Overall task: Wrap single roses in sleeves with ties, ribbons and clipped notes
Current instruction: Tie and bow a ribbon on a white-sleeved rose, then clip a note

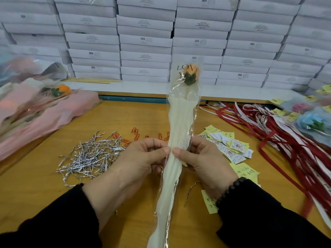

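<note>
A cream-and-clear sleeve (179,122) stands nearly upright between the two hands, and inside its top sits an orange rose (191,73) with green sepals, well above the fingers, next to printed letters reading "LOVE". The sleeve's lower part is gathered narrow and trails down below the hands toward the near edge of the view.

The left hand (136,158) and the right hand (202,158) meet at the sleeve's middle, both in black sleeves, the right wrist with a dark bead bracelet (229,188). Each hand pinches the gathered sleeve: the thumbs press on its front, almost touching, and the other fingers curl round behind it.

On the wooden worktop (44,194), a heap of silver twist ties (89,156) lies just left of the left fingers, and orange paper clips (138,135) lie just beyond them. One loose tie (190,192) lies below the right hand. Yellow and white notes (231,145) are scattered just right of the right fingers, with red and white ribbons (279,138) farther right. Pink wrapped roses (41,111) lie far left, blue and pink ones (311,120) far right. Stacked white boxes (145,40) fill the background behind the rose.
</note>
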### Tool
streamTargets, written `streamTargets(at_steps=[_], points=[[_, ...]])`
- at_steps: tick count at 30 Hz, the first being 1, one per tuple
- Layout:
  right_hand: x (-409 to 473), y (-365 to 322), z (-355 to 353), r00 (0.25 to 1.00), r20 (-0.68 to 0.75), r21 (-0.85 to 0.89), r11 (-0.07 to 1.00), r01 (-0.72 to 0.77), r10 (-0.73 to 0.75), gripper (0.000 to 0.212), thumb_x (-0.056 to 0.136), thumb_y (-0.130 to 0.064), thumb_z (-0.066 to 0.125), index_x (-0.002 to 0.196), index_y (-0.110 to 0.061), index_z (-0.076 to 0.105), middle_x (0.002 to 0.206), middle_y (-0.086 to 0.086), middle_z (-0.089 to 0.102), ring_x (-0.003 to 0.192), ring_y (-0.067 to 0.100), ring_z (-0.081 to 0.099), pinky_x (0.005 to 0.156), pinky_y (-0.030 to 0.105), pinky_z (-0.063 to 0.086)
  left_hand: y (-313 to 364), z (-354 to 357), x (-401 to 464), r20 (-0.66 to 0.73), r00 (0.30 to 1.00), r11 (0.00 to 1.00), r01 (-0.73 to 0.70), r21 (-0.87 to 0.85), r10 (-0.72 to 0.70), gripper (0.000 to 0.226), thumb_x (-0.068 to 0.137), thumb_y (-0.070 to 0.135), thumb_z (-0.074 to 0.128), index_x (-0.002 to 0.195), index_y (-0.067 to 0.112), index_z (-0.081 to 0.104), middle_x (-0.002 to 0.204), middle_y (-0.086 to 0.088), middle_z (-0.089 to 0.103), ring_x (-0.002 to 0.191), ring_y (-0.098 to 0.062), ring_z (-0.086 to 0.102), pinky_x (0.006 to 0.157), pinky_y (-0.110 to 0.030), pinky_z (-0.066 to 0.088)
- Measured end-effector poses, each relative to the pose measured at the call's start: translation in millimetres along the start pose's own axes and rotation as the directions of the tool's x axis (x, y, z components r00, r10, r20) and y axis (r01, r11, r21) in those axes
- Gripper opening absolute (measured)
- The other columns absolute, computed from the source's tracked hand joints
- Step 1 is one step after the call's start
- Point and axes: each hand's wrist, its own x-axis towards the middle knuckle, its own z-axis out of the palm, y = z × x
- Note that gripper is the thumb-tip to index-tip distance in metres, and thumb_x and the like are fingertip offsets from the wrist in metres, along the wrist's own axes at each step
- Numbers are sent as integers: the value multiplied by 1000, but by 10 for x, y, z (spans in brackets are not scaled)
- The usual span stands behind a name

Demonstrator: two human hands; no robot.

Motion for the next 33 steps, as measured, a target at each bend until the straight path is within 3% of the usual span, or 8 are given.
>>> streamTargets(at_steps=[2, 7, 14, 18, 26, 30, 33], points=[[-4, 3, 10, 1000, -3, -9, 1000, 13, -13, 16, 77, 1, 68, 87, -10, 69, 86, 10, 73, 73, 16, 69, 67, 25, 57, 5, 4, -1, 4, 1000, 1000, 20, -15, -20, 5, 81, 2, 61, 83, 2, 65, 63, -7, 63, 52, -11, 53, 45, -17, 41], [-16, 2, 30, 999, -15, -6, 1000, 30, -30, 15, 78, 2, 68, 90, -8, 68, 77, 4, 69, 51, 1, 60, 47, 10, 43, 14, 14, -7, -1, 999, 998, 41, -53, -41, 20, 70, 9, 65, 86, -2, 67, 57, -5, 65, 46, -8, 54, 42, -15, 41], [-10, 5, 30, 998, -5, -15, 998, 61, -61, 14, 78, 3, 67, 88, -6, 67, 76, 4, 65, 46, -2, 54, 45, 8, 40, 51, 25, -22, -65, 998, 1000, -4, -14, 3, 22, 59, 18, 68, 74, 1, 72, 56, -9, 64, 44, -9, 54, 41, -16, 43], [-11, 8, 30, 998, 0, -23, 998, 62, -62, 15, 77, 2, 68, 88, -7, 67, 79, 7, 66, 55, 5, 62, 49, 13, 45, 52, 23, -26, -65, 998, 1000, 5, 0, -5, 27, 59, 18, 68, 77, -2, 72, 60, -12, 65, 46, -11, 55, 41, -16, 43], [-27, -17, 39, 996, 29, -55, 995, 84, -82, 15, 82, 2, 64, 94, -5, 65, 78, 8, 63, 50, -1, 56, 48, 10, 42, 55, -7, -20, -21, 1000, 1000, 9, 3, -9, 27, 63, 16, 68, 83, -2, 72, 62, -12, 65, 48, -10, 55, 43, -16, 43], [-29, -31, 44, 992, 65, -30, 994, 106, -104, 15, 86, 3, 58, 92, -9, 63, 65, -6, 66, 47, -2, 57, 46, 9, 43, 68, -8, -24, 0, 1000, 1000, -6, -8, 6, 21, 63, 14, 68, 79, 1, 73, 61, -10, 67, 48, -10, 56, 43, -16, 44], [-30, -19, 48, 992, 76, -69, 992, 103, -97, 10, 88, -2, 57, 92, -8, 63, 63, -5, 64, 45, -1, 56, 45, 10, 42, 92, -18, -27, -8, 1000, 999, -17, 35, 17, 21, 59, 12, 70, 77, 0, 72, 61, -9, 68, 47, -10, 57, 43, -16, 44]])
